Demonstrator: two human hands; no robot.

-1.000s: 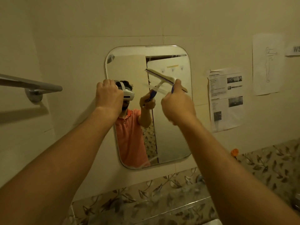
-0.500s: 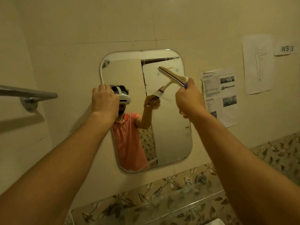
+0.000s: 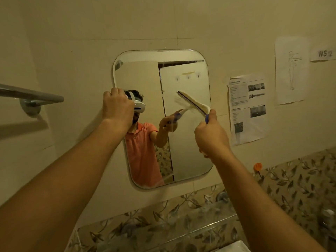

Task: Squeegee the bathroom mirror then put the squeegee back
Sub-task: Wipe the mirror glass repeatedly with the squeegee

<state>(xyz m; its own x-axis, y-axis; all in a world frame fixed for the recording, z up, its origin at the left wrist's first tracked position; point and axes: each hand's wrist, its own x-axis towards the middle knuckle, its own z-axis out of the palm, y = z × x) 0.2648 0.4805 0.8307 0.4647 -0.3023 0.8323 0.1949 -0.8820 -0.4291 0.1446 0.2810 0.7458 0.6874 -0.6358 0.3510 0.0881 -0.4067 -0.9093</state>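
**Cream-and-blue squeegee [image 3: 192,103] against the bathroom mirror [image 3: 138,75], mid-wipe**

Both my bare arms reached up to a rounded rectangular mirror fixed to a pale tiled wall. My right hand [image 3: 211,135] was closed in a fist round the squeegee's blue handle, near the mirror's right edge and about halfway up. The blade slanted, its far end higher and to the left and its near end lower by my knuckles. It lay on or just off the glass. Its reflection sat right beside it, but the blade was a little blurred, so I could not be sure of contact.

My left hand [image 3: 117,108] had its fingers curled over the mirror's left edge, holding it.

To do this stroke well, I judged the blade needed full contact along its whole length. With the slant, one end could lift and leave a streak. Even, light pressure and one unbroken pull down to the bottom rim seemed best, with each pass overlapping the one beside it. My left hand looked well placed to brace the glass against that push.

A metal towel rail [image 3: 32,95] stood out from the wall to the left. Printed papers [image 3: 247,110] were stuck to the wall on the right. I could not see where the squeegee belonged.
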